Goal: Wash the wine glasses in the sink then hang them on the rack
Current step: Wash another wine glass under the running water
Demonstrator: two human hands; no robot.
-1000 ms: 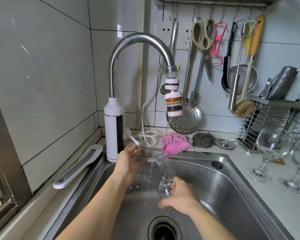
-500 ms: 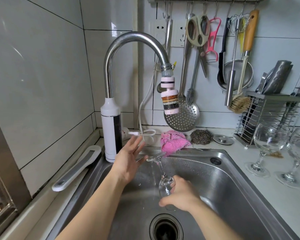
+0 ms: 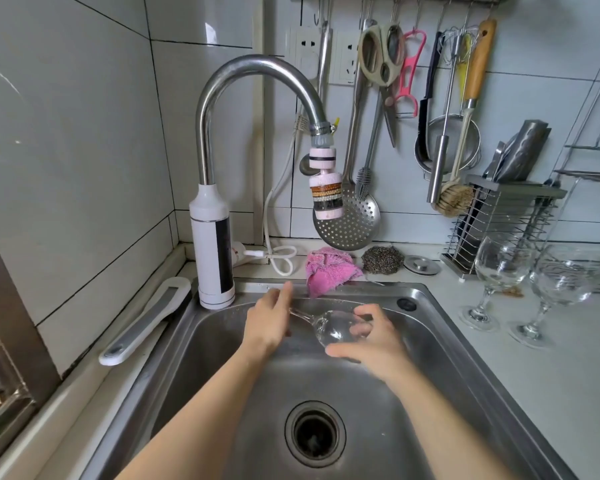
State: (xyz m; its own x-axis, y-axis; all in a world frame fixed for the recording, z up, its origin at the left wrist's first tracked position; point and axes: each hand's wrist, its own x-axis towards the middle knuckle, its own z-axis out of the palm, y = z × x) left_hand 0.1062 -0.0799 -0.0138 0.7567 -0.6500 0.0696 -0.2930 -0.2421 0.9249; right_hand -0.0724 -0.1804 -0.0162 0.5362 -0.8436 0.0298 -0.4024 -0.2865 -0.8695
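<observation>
while the wine glass [image 3: 329, 329] lies sideways over the back of the sink [image 3: 440, 327], my right hand [image 3: 374, 344] curls round its bowl; my left hand [image 3: 269, 320] meets the stem end, but i cannot tell whether it grips

Sink [image 3: 440, 341]: brushed stainless steel, dull sheen, wet.
Wine glass [image 3: 329, 329] over the sink: clear, glossy glass.
Tap [image 3: 257, 69] behind the sink: polished metal spout, white glossy plastic base.
Cloth [image 3: 329, 271] on the sink's back rim: soft, fuzzy terry.
Scourer [image 3: 382, 259] behind the sink: coarse wire mesh.
Wall tiles [image 3: 66, 133] left of the sink: glossy glazed ceramic.
Brush handle [image 3: 478, 60] up right of the sink: smooth wood.
</observation>
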